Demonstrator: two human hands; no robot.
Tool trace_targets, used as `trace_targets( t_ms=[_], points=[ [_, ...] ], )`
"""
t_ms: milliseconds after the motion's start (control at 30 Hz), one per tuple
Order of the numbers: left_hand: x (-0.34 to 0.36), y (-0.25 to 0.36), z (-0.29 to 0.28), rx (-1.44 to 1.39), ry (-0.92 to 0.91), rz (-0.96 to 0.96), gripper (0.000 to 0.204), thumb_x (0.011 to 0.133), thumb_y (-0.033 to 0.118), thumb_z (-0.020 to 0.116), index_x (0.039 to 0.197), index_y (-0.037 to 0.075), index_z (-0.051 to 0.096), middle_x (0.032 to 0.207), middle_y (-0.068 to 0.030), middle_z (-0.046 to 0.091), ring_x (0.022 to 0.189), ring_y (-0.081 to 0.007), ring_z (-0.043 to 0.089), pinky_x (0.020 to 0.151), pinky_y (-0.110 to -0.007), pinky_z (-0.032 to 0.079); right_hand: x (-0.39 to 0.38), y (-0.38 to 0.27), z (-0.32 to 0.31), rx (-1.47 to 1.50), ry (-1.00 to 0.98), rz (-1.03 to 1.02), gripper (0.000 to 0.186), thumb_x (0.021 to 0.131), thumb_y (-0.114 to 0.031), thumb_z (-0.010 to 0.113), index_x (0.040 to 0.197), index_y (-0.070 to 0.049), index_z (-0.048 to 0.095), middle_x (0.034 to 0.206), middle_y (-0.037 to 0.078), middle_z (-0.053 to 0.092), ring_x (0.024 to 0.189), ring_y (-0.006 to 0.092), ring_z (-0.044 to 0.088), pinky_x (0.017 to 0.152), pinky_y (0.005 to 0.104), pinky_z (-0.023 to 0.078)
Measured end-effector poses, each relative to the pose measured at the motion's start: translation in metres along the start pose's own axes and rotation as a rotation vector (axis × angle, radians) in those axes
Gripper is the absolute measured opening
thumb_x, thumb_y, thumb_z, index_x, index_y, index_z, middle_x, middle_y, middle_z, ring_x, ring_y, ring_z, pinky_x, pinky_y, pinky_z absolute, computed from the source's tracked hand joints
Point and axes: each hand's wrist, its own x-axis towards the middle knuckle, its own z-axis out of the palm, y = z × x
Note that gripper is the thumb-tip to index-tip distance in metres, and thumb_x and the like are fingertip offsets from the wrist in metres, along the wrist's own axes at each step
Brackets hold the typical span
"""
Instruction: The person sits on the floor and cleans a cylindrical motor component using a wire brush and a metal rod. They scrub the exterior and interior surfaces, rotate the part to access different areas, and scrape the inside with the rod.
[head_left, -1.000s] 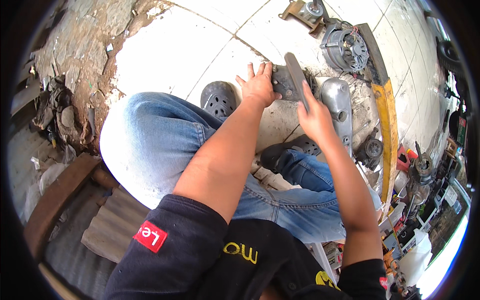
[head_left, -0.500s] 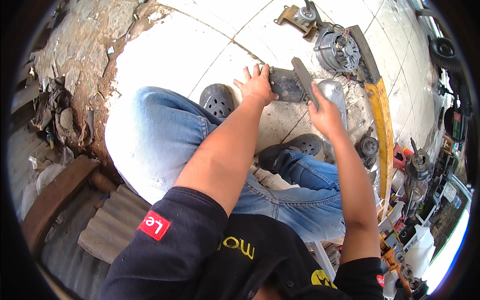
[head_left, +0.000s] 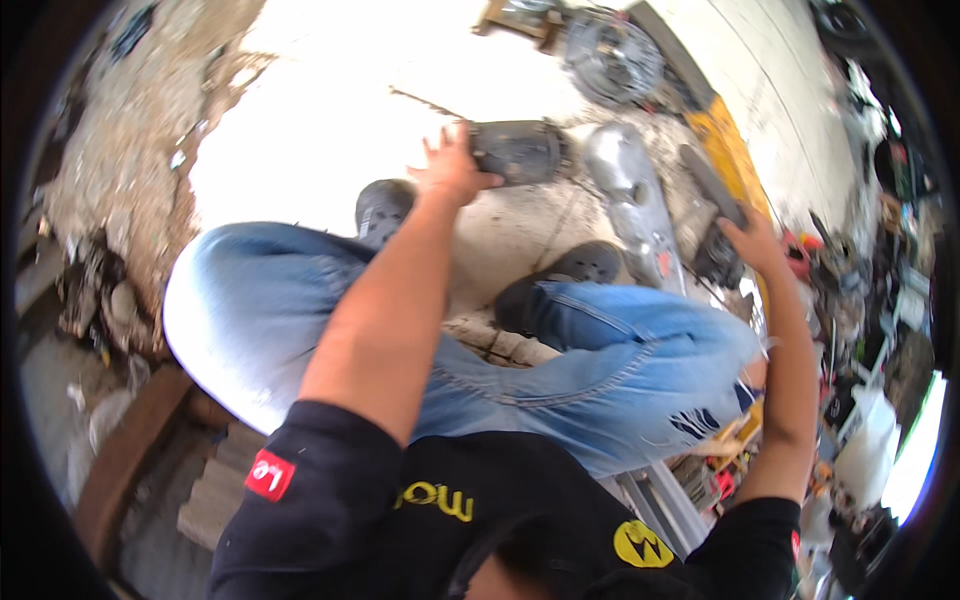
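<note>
A dark metal cylinder (head_left: pixel 518 152), like a motor housing, lies on its side on the pale tiles in front of my feet. My left hand (head_left: pixel 450 168) presses against its left end, fingers spread and the thumb along its near side. Off to the right, clear of the cylinder, my right hand (head_left: pixel 755 240) is closed round the handle end of a wire brush (head_left: pixel 712 182). The brush points up and to the left. Between cylinder and brush lies a long silver metal casing (head_left: pixel 632 190).
A round silver alternator-like part (head_left: pixel 612 58) sits beyond the cylinder, beside a yellow-and-black bar (head_left: pixel 722 125). A small dark part (head_left: pixel 718 258) lies beneath the brush. Clutter and tools crowd the far right. Broken stony ground (head_left: pixel 140 150) lies left, with a curved wooden piece (head_left: pixel 135 450) below it.
My right hand has swung the wire brush away from the cylinder, to the right and nearer me. My left hand stays at the cylinder's end. The whole view has shifted and is somewhat blurred.
</note>
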Motion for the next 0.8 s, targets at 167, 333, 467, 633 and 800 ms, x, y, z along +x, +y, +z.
trace_targets(
  t_ms=[167,333,467,633,800],
  points=[
    [-0.008,0.003,-0.003,0.007,0.066,-0.007,0.112,0.069,0.046,0.086,0.156,0.025,0.020,0.162,-0.0097,0.022,0.151,-0.0346,0.013,0.115,-0.067,0.018,-0.014,0.022,0.091,-0.024,-0.017,0.422,0.053,0.082,-0.039,0.064,0.120,-0.002,0.058,0.109,0.027,0.067,0.107,0.0422,0.063,0.092,0.0512,0.049],
    [-0.007,0.003,0.000,0.033,0.074,0.014,0.113,0.068,0.045,0.086,0.157,0.023,0.020,0.162,-0.0093,0.022,0.151,-0.0338,0.013,0.115,-0.067,0.017,-0.018,0.047,0.188,0.110,0.044,0.480,0.060,0.087,-0.037,0.065,0.132,-0.001,0.047,0.120,0.034,0.059,0.111,0.0470,0.059,0.093,0.0507,0.048],
    [0.000,-0.011,0.004,0.041,0.090,0.034,0.116,0.066,0.047,0.087,0.156,0.019,0.020,0.161,-0.0068,0.025,0.150,-0.0335,0.015,0.115,-0.068,0.016,-0.015,0.048,0.203,0.295,0.275,0.338,0.066,0.088,-0.041,0.066,0.132,0.007,0.051,0.118,0.035,0.061,0.108,0.0432,0.062,0.095,0.0423,0.047],
    [0.001,-0.013,0.008,0.050,0.161,0.135,0.113,0.066,0.043,0.089,0.154,0.009,0.025,0.150,-0.0194,0.041,0.143,-0.0379,0.030,0.111,-0.051,0.034,0.014,0.065,0.180,0.601,0.187,0.496,0.056,0.087,-0.036,0.065,0.122,0.008,0.059,0.109,0.029,0.067,0.104,0.0362,0.065,0.091,0.0379,0.048],
    [0.011,-0.022,0.011,0.004,0.107,0.115,0.115,0.065,0.045,0.088,0.155,0.020,0.022,0.157,-0.0080,0.034,0.149,-0.0364,0.018,0.111,-0.069,0.020,0.016,0.043,0.176,0.578,0.265,0.464,0.049,0.083,-0.030,0.068,0.119,0.003,0.064,0.109,0.026,0.068,0.104,0.0361,0.066,0.092,0.0383,0.049]
  ],
)
